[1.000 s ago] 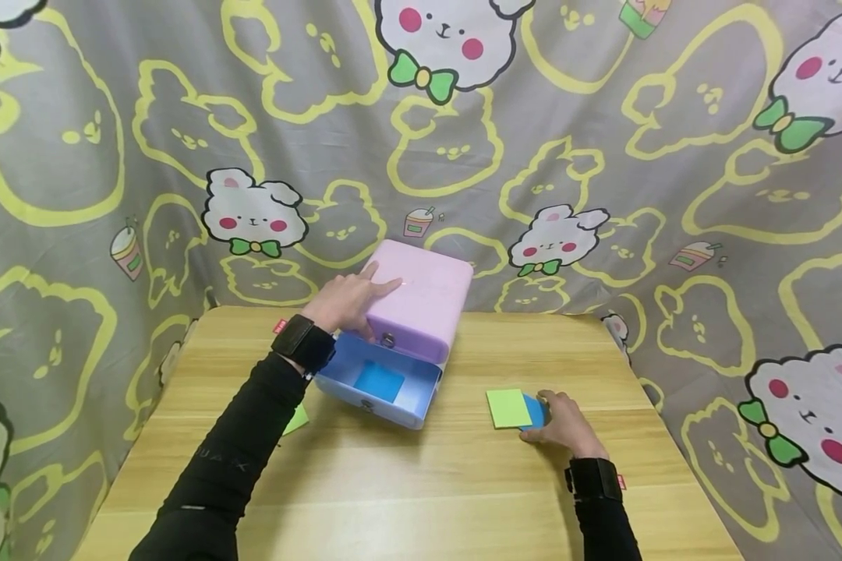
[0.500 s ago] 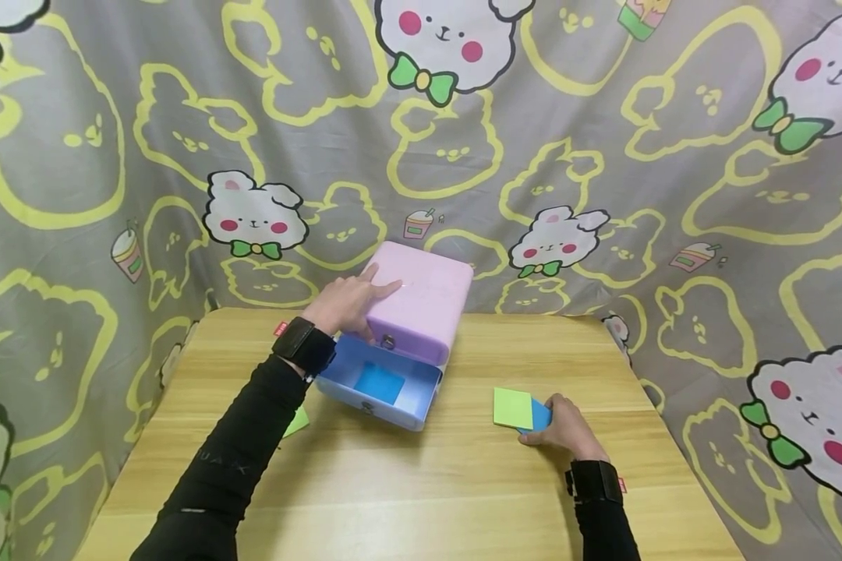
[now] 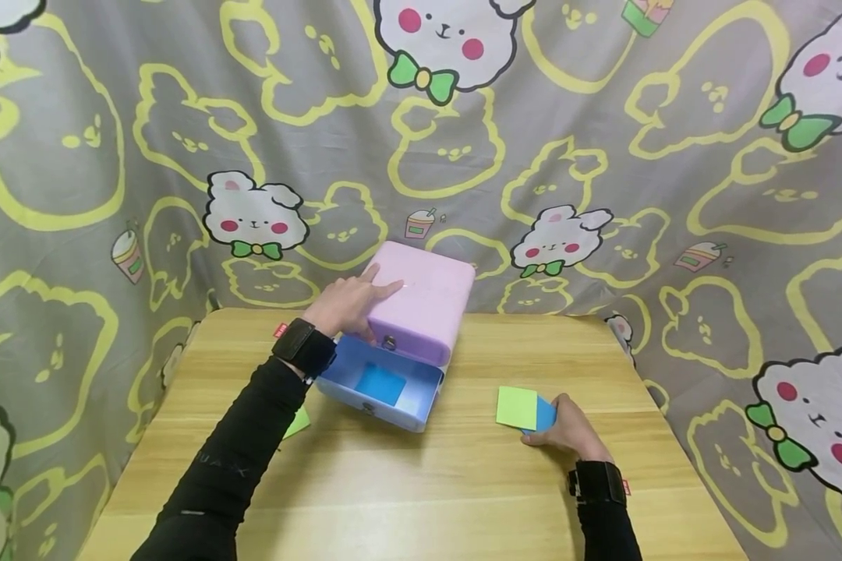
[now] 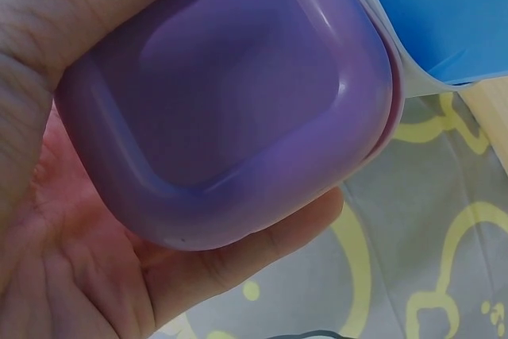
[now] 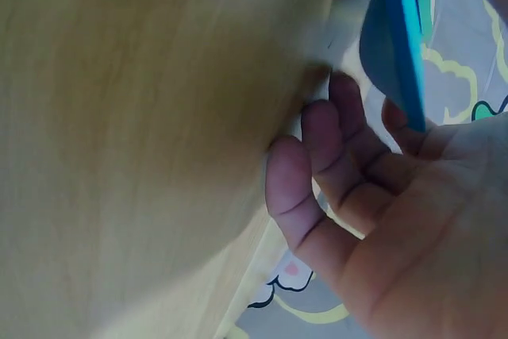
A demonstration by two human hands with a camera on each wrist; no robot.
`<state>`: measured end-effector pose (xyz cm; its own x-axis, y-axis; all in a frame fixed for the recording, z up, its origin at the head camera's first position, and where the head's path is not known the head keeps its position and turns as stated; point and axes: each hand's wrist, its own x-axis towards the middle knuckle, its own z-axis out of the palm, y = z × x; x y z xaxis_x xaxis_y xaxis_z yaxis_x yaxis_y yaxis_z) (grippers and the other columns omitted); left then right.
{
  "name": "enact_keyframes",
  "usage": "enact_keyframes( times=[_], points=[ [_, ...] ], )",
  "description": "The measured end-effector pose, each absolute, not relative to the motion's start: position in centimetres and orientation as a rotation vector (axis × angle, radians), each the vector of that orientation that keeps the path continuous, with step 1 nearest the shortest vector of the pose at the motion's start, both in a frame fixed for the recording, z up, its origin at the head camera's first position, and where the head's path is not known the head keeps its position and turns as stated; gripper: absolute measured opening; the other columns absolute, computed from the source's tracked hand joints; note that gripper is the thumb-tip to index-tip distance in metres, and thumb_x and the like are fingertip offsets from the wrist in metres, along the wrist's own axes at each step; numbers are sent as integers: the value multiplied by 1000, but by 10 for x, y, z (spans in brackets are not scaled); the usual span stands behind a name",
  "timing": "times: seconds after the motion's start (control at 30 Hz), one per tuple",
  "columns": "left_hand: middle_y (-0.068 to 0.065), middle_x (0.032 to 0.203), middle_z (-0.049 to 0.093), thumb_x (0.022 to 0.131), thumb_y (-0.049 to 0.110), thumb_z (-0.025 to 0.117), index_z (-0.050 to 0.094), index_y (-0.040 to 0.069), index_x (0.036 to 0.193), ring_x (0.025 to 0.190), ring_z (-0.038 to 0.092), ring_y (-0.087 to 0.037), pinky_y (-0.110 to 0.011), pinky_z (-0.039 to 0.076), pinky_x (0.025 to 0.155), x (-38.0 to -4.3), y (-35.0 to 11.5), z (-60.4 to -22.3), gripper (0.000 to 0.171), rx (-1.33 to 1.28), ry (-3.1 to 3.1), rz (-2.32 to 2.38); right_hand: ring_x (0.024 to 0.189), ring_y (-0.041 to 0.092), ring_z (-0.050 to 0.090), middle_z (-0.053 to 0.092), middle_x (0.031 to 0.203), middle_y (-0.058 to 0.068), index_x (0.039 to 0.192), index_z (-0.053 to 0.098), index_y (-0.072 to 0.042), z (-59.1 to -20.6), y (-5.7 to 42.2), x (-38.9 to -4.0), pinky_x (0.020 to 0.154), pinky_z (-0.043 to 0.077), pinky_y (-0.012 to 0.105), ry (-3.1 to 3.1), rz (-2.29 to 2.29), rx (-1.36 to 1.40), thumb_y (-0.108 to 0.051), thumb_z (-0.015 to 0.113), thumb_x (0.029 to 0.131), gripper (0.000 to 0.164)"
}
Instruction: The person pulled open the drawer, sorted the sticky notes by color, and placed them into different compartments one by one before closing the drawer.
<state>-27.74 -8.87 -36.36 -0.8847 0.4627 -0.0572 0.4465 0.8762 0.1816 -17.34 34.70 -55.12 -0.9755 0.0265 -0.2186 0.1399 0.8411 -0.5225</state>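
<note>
A small storage box with a pink-purple upper part [image 3: 421, 300] stands at the back of the table. Its blue lower drawer [image 3: 428, 397] is pulled out, and a blue sticky note pad [image 3: 380, 384] lies inside. My left hand [image 3: 344, 304] grips the upper part's left side, with thumb and fingers spread around its corner, as the left wrist view shows. On the right, my right hand [image 3: 575, 428] pinches another blue sticky note pad [image 3: 546, 414] by its edge. A green sticky note pad [image 3: 517, 407] overlaps that blue one. In the right wrist view, the other fingers [image 5: 290, 176] curl near the tabletop.
Another green sticky note pad [image 3: 297, 423] lies left of the drawer, partly hidden by the left sleeve. The wooden table [image 3: 435, 499] is enclosed by a grey patterned curtain [image 3: 463, 218] at the back and sides.
My right hand has drawn its fingers in on the blue pad. The blue and green pads have shifted slightly right together. My left hand and the box have stayed put.
</note>
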Motion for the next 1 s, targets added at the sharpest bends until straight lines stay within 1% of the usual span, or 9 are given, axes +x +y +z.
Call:
enact_keyframes(
  times=[0.13,0.2,0.3,0.37,0.47,0.67,0.77,0.93,1.0],
  points=[
    [-24,170,14,65,29,97,29,36,160,129,56,-49,-63,46,108,-277,-89,-364,117,713,2955,252,95,30,59,59,110,25,114,41,4,-549,350,-174,84,52,41,2779,-884,152,-36,97,63,86],
    [-24,170,14,65,29,97,30,36,160,129,56,-49,-64,46,108,-277,-90,-363,117,711,2958,257,95,30,59,58,110,26,119,42,6,-548,352,-174,81,52,39,2762,-932,146,-34,95,67,84],
    [-24,170,14,65,29,97,30,35,160,131,56,-49,-63,46,108,-277,-90,-363,116,710,2958,259,88,26,57,59,103,21,130,45,10,-550,357,-174,72,49,33,2728,-1002,126,-30,90,76,81],
    [-24,170,14,65,30,97,29,35,160,131,56,-49,-63,46,109,-277,-90,-362,116,708,2958,255,79,22,55,60,96,17,137,45,10,-551,361,-173,67,45,30,2684,-1054,105,-27,85,82,78],
    [-23,170,14,65,30,97,29,35,159,131,55,-49,-62,46,109,-277,-89,-363,116,705,2960,253,72,18,55,62,91,11,141,46,10,-553,365,-171,62,45,27,2608,-1164,110,-23,79,89,70],
    [-24,170,14,64,29,98,30,35,159,130,56,-48,-63,46,108,-277,-90,-364,117,713,2960,259,74,20,62,67,87,13,143,45,10,-547,372,-167,64,52,28,2524,-1331,103,-15,63,100,53],
    [-24,169,16,63,31,98,30,35,159,130,57,-48,-62,47,108,-278,-90,-364,118,725,2966,245,73,20,63,65,81,11,142,47,9,-543,373,-167,65,53,29,2557,-1345,118,-16,61,101,50],
    [-25,169,17,61,29,99,31,36,159,126,59,-47,-60,49,105,-278,-89,-364,119,716,2968,250,69,22,61,57,73,8,140,52,6,-537,374,-164,63,48,27,2607,-1322,158,-17,61,101,46],
    [-25,169,16,61,28,99,31,37,159,124,59,-47,-60,49,105,-277,-89,-364,119,708,2964,263,69,22,61,58,73,8,138,54,6,-535,375,-162,63,47,26,2638,-1296,165,-18,61,101,44]
  ],
)
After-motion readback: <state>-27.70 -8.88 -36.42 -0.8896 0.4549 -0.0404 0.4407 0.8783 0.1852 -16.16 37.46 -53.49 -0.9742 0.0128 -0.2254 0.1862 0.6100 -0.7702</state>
